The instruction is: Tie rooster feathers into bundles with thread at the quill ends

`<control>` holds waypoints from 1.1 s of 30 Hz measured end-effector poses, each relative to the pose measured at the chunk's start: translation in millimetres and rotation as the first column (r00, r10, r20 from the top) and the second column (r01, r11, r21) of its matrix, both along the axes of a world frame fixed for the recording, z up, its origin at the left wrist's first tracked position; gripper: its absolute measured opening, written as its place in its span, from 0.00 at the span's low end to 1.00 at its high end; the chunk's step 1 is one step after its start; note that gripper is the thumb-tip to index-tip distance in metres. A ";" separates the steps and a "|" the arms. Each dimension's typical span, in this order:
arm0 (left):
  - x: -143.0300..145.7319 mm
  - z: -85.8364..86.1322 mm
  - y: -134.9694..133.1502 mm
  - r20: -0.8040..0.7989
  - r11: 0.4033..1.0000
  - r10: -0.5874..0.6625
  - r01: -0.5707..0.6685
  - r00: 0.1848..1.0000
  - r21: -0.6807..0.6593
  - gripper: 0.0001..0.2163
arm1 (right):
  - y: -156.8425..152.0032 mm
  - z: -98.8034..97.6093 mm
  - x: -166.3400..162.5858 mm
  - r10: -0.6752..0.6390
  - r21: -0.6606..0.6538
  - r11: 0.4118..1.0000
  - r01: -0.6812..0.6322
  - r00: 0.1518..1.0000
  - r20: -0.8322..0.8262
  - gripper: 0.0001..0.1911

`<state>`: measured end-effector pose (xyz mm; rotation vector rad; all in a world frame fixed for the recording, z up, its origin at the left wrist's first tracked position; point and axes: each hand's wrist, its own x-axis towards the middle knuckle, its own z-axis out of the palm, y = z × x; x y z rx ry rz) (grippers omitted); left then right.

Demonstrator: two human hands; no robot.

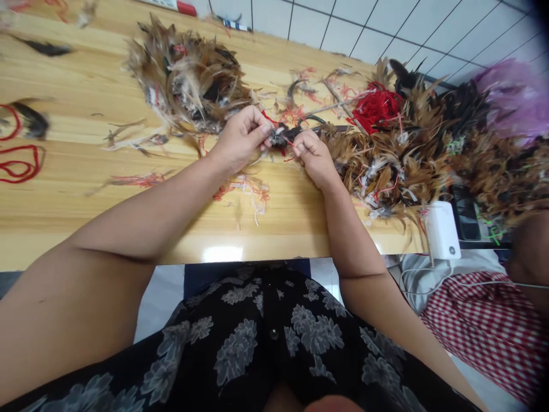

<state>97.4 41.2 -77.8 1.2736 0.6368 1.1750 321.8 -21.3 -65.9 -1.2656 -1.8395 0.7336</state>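
Note:
Over the wooden table, my left hand (245,137) pinches the end of a small dark feather bundle (279,135) between thumb and fingertips. My right hand (315,157) is closed at the bundle's other side, with thin red thread (290,141) at its fingertips. The thread runs to the bundle; how it is wrapped is too small to tell. Left of my hands lies a fluffy heap of brown feathers (189,77). Close to the right hand is a larger brown feather pile (386,166), with a tangle of red yarn (376,107) behind it.
Red thread scraps (244,186) and loose feathers litter the wooden table (171,229). A white power bank (443,232) with a cable stands at the front right edge, beside a dark phone (466,213). A purple plastic bag (514,100) and a person in checked cloth (489,320) are at right.

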 end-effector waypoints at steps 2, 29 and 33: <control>1.0 4.3 -2.9 0.057 0.994 -0.086 0.090 0.995 -0.055 0.24 | -0.5 1.0 -0.8 0.058 -0.056 0.997 -0.057 0.998 0.018 0.22; -4.9 21.9 -5.7 0.217 0.951 -0.275 0.298 0.937 -0.081 0.26 | -26.8 38.0 -19.1 -0.154 -0.512 0.816 -0.266 0.754 -0.638 0.21; -2.6 19.5 -4.9 0.147 0.954 -0.297 0.301 0.943 0.000 0.30 | -24.7 34.2 -16.8 -0.150 -0.495 0.829 -0.262 0.747 -0.647 0.24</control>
